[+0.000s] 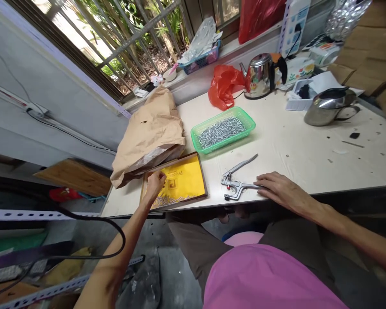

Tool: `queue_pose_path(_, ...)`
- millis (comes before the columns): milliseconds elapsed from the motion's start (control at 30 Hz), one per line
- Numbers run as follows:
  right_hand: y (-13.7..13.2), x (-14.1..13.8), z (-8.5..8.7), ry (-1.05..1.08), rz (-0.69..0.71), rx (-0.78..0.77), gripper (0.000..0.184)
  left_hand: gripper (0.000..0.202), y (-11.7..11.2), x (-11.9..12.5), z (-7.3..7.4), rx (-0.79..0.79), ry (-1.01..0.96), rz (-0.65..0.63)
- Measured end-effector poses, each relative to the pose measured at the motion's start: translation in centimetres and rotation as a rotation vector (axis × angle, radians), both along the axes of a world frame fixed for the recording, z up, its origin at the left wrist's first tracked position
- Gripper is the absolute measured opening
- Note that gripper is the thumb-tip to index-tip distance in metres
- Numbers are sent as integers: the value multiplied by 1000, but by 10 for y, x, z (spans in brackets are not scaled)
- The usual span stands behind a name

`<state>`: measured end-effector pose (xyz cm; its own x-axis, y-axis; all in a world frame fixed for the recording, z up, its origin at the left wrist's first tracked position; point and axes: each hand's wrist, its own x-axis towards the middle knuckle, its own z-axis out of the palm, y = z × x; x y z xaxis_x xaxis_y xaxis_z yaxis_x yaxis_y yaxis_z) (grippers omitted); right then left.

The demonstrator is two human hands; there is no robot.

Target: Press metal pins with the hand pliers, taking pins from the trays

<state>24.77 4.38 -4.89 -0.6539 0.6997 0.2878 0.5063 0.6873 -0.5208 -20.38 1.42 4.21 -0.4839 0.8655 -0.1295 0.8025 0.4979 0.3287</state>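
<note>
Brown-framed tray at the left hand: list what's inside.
A yellow printed sheet fills the tray, small silver pieces along its near edge; the left hand covers one corner, and whatever lies beneath the sheet is hidden.

Hard to see here

The left hand [154, 185] hides part of the wooden tray's [199, 180] edge. The tiny bits in the green basket [223, 146] are too small to tell. The top edge cuts off the red bag [260, 19].

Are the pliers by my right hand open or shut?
Open: the snap pliers have handles spread apart, the right hand touching the lower one.
</note>
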Motion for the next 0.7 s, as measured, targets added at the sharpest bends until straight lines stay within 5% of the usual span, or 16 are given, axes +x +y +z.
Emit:
queue_pose_path(233,-3,1,-18,16,-5,30,31,8,-12,-4,-1,-30,-69,86)
queue_pose_path(400,-3,-3,-13,-17,-10,42,31,10,-17,14,-3,23,-193,102)
queue_pose_path(533,-3,-7,-3,-66,-12,51,31,23,-16,69,-1,85,-643,65)
queue_pose_path(700,2,-9,8,-225,-81,107,30,30,-14,159,-14,-75,-1014,-23)
